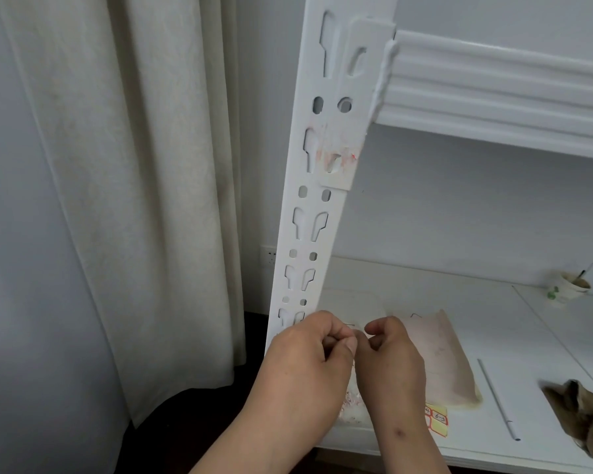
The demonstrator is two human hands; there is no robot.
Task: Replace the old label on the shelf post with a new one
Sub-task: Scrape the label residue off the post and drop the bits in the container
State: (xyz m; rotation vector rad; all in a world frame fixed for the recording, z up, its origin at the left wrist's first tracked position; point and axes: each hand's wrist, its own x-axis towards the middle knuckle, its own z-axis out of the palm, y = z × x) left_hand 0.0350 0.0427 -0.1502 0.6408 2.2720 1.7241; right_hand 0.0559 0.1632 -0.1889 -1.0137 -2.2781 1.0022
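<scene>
The white slotted shelf post (317, 206) runs up the middle of the view. A patch of old label residue (336, 157), pale with red smears, clings to it just below the upper shelf beam. Low in the view, in front of the post's foot, my left hand (305, 350) and my right hand (392, 357) meet fingertip to fingertip. Both pinch a small pale piece (358, 335) that is too small to identify. A sheet of yellow labels with red borders (437, 420) lies on the lower shelf board (493, 302), partly behind my right wrist.
On the lower shelf board lie torn label scraps (351, 403), a pinkish cloth (442, 360), a thin white rod (497, 400), a brown crumpled rag (582, 413) and a paper cup with a brush (567, 287). A curtain (134, 183) hangs to the left. The upper beam (493, 94) is overhead.
</scene>
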